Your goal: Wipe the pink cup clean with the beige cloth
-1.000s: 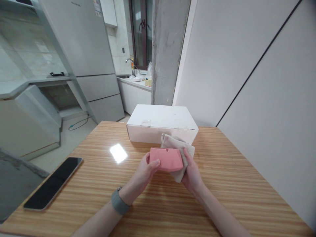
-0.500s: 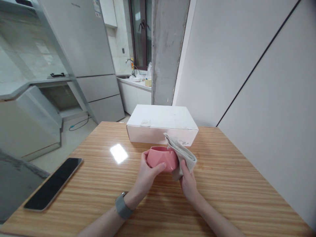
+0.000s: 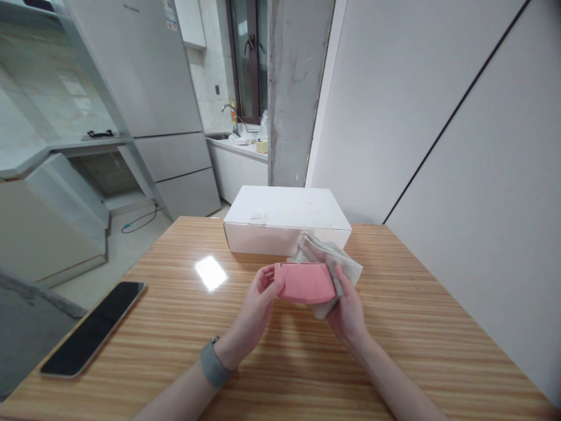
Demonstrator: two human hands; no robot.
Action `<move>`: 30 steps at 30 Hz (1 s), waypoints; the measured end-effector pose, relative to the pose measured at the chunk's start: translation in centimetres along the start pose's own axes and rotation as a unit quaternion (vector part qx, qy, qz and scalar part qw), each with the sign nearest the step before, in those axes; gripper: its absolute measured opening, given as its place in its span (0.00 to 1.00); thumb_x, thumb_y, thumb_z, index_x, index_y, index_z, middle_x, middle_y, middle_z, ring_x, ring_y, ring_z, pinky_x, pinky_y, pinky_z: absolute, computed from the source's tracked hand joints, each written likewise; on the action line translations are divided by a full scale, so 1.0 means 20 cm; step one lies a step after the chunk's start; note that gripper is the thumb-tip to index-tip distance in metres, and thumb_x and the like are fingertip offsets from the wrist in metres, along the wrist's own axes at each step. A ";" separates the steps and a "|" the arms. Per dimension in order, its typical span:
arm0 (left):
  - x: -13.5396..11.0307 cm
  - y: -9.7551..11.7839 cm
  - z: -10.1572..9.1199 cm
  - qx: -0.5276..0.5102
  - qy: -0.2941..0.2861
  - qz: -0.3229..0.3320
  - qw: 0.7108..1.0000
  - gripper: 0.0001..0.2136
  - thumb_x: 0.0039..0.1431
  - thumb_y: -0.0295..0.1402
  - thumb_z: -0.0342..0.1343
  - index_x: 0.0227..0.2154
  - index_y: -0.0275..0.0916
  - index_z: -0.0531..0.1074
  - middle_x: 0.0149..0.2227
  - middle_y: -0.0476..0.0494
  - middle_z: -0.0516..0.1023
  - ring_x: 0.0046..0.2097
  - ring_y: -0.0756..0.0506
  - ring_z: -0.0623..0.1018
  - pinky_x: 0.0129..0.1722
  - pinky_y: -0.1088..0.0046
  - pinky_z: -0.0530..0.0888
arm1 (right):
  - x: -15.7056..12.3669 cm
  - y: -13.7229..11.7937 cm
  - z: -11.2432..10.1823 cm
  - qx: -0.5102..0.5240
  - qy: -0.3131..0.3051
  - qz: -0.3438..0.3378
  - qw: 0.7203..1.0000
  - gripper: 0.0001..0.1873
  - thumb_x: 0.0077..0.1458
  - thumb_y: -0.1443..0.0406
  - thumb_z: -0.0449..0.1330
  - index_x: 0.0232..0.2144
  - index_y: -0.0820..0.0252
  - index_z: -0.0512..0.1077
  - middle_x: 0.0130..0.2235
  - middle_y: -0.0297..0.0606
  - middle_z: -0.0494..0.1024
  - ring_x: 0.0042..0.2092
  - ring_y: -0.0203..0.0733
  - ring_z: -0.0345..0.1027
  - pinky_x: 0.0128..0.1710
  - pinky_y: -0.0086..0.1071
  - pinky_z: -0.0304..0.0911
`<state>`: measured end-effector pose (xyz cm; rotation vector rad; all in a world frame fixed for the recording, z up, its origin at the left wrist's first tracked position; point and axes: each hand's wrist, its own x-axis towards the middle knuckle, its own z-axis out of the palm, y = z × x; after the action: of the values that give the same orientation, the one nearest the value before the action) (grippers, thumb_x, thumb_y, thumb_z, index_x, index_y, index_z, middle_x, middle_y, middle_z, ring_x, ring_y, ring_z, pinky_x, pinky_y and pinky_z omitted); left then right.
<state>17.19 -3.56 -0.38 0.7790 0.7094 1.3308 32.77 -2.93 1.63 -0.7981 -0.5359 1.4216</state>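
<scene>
- While both hands work above the middle of the bench [image 3: 416, 333], the pink dish [image 3: 304, 282] is gripped between them, held up off the wood and tipped so its side faces the camera.
- Left hand [image 3: 258, 307]: fingers curled around the dish's left end, thumb on the near face, and a grey wristband [image 3: 213, 368] on the wrist.
- Right hand [image 3: 348, 307]: closed on a beige cloth [image 3: 335, 264], pressing it against the dish's right end. The cloth bunches up behind and to the right of the dish.
- Just beyond the dish, 1 white box [image 3: 284, 213] rests closed at the bench's far edge.
- Over by the near left corner, 1 dark phone [image 3: 94, 327] lies flat, screen up, well apart from the hands.
</scene>
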 end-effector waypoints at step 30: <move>0.03 -0.01 -0.04 0.105 0.034 -0.019 0.994 0.29 0.46 0.40 0.67 0.51 0.37 0.66 0.50 0.36 0.75 0.50 0.39 0.74 0.50 0.64 0.70 | 0.02 0.12 -0.04 -0.025 0.001 0.002 1.000 0.22 0.46 0.46 0.66 0.40 0.50 0.80 0.46 0.31 0.83 0.61 0.48 0.64 0.64 0.40 0.55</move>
<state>16.71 -2.90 -0.93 0.8858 0.9249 1.2669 31.83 -2.83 -0.67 -0.8405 -0.5692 1.4163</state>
